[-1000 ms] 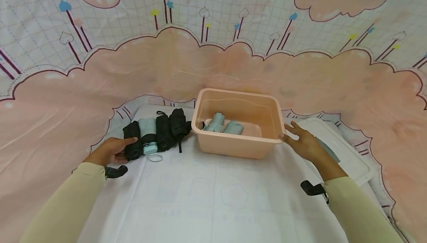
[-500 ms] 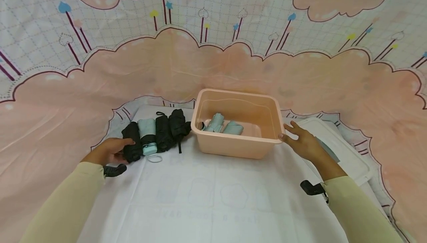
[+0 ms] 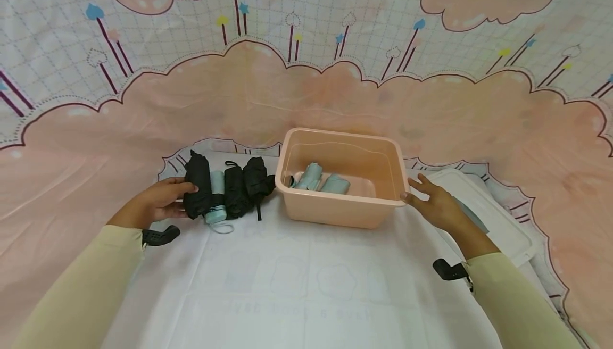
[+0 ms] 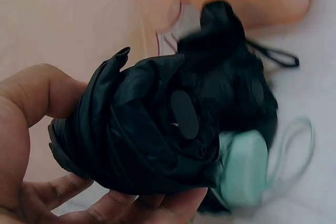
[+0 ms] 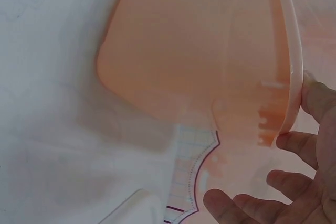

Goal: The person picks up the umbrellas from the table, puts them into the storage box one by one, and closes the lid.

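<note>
My left hand (image 3: pixel 155 204) grips a folded black umbrella (image 3: pixel 197 192) and has it lifted off the white cloth; in the left wrist view thumb and fingers curl round that black umbrella (image 4: pixel 147 135). Beside it lie a mint umbrella (image 3: pixel 216 200) and two more black umbrellas (image 3: pixel 245 184). A pink plastic tub (image 3: pixel 342 208) holds two mint umbrellas (image 3: pixel 322 180). My right hand (image 3: pixel 433 202) rests with relaxed fingers against the tub's right rim; the right wrist view shows fingertips (image 5: pixel 310 98) touching the tub wall (image 5: pixel 199 61).
A white lid (image 3: pixel 483 210) lies right of the tub, behind my right hand. A cloud-patterned cloth (image 3: pixel 306 88) rises behind the work area. The white cloth (image 3: pixel 297 285) spreads out in front of me.
My left hand closed on the leftmost black umbrella and raised it, tilting it up and over the mint one. The right hand stayed on the tub.
</note>
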